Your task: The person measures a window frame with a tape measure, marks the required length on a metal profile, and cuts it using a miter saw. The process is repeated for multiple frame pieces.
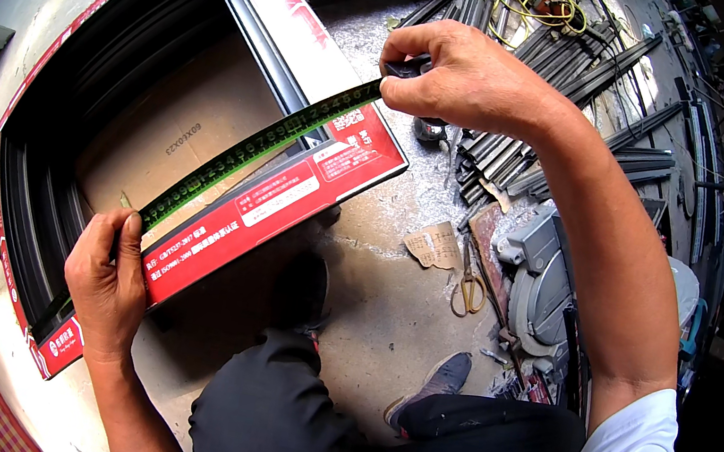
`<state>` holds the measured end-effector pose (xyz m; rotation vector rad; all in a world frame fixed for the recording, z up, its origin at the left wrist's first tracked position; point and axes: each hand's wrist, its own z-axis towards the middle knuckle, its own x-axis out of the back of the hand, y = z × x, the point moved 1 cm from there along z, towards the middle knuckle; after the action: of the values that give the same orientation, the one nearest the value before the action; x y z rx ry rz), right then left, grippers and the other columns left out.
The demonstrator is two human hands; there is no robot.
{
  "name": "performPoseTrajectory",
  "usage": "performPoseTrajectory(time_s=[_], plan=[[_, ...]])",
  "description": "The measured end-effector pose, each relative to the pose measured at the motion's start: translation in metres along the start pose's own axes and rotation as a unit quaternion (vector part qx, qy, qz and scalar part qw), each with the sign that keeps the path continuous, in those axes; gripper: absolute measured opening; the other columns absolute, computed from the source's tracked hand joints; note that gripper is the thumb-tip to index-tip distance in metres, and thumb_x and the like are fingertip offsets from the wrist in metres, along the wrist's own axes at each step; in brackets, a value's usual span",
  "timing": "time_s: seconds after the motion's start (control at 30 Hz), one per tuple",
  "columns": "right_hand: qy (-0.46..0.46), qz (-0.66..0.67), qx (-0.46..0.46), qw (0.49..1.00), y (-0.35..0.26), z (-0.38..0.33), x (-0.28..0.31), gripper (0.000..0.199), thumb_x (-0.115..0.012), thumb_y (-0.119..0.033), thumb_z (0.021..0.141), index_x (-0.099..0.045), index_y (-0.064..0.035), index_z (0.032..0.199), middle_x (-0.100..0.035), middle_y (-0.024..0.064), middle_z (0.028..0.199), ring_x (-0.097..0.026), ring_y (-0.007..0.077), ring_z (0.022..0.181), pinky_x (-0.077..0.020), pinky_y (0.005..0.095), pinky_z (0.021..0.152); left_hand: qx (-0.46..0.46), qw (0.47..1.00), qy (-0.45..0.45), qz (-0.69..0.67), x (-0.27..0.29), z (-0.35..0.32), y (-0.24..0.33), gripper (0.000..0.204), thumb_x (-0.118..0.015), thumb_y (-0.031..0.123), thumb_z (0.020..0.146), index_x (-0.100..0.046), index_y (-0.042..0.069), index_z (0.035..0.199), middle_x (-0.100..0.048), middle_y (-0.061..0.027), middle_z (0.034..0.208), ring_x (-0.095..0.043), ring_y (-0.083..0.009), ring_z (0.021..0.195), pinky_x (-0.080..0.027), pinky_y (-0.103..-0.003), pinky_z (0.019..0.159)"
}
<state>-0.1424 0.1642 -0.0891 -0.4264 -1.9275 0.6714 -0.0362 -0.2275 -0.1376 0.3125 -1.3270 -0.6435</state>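
A tape measure blade (253,146), dark with a green edge, is stretched slantwise over the near side of a rectangular stack of black frames (262,51). Red and white printed cardboard (275,202) wraps the stack's outer sides. At the near left corner, my left hand (106,279) pinches the blade between thumb and fingers, close to the cardboard edge. My right hand (468,76) is closed round the black tape measure case (411,66), raised at the blade's other end. Its fingers partly hide the case. Brown cardboard (193,121) shows inside the frames.
Scissors (470,292) and a torn cardboard scrap (435,245) lie on the floor to the right, beside a grey metal machine (547,291). Many dark metal bars (589,72) and a yellow cable (505,11) are spread beyond. My legs are folded close to the stack.
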Motion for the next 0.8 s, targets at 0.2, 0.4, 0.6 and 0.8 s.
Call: performPoseTrajectory(time_s=[0.2, 0.4, 0.6, 0.8], plan=[[0.001, 0.004, -0.007, 1.000, -0.0003, -0.0010, 0.0003, 0.033, -0.072, -0.026, 0.089, -0.073, 0.0000, 0.109, -0.077, 0.0109, 0.098, -0.069, 0.0173, 0.082, -0.0556, 0.0343, 0.067, -0.005, 1.000, 0.001, -0.002, -0.0019, 0.0006, -0.0024, 0.020, -0.067, 0.015, 0.113, -0.069, -0.003, 0.106, -0.066, -0.0067, 0.086, -0.060, -0.0137, 0.080, -0.051, -0.029, 0.075], [0.042, 0.010, 0.042, 0.998, 0.0059, 0.0017, -0.0047, 0.026, -0.073, -0.023, 0.091, -0.077, 0.0008, 0.099, -0.075, 0.0118, 0.078, -0.070, 0.0174, 0.069, -0.0558, 0.0348, 0.060, -0.006, 1.000, 0.001, -0.005, -0.0020, 0.0002, -0.0032, 0.019, -0.067, 0.015, 0.113, -0.069, -0.003, 0.106, -0.066, -0.0063, 0.086, -0.060, -0.0135, 0.079, -0.051, -0.029, 0.075], [0.037, 0.001, 0.029, 0.999, 0.0045, 0.0004, -0.0034, 0.026, -0.073, -0.024, 0.091, -0.077, 0.0002, 0.099, -0.075, 0.0116, 0.078, -0.071, 0.0182, 0.070, -0.0564, 0.0354, 0.061, -0.011, 1.000, 0.001, -0.003, -0.0012, 0.0011, -0.0035, 0.019, -0.067, 0.015, 0.113, -0.069, -0.003, 0.106, -0.066, -0.0062, 0.086, -0.060, -0.0135, 0.079, -0.051, -0.029, 0.075], [0.006, -0.004, -0.020, 1.000, -0.0011, -0.0013, -0.0005, 0.033, -0.072, -0.025, 0.089, -0.073, 0.0009, 0.111, -0.077, 0.0127, 0.098, -0.070, 0.0161, 0.080, -0.0568, 0.0343, 0.066, -0.001, 1.000, 0.000, -0.007, -0.0013, 0.0004, -0.0013, 0.019, -0.067, 0.015, 0.112, -0.070, -0.003, 0.106, -0.066, -0.0066, 0.086, -0.060, -0.0137, 0.079, -0.051, -0.029, 0.075]])
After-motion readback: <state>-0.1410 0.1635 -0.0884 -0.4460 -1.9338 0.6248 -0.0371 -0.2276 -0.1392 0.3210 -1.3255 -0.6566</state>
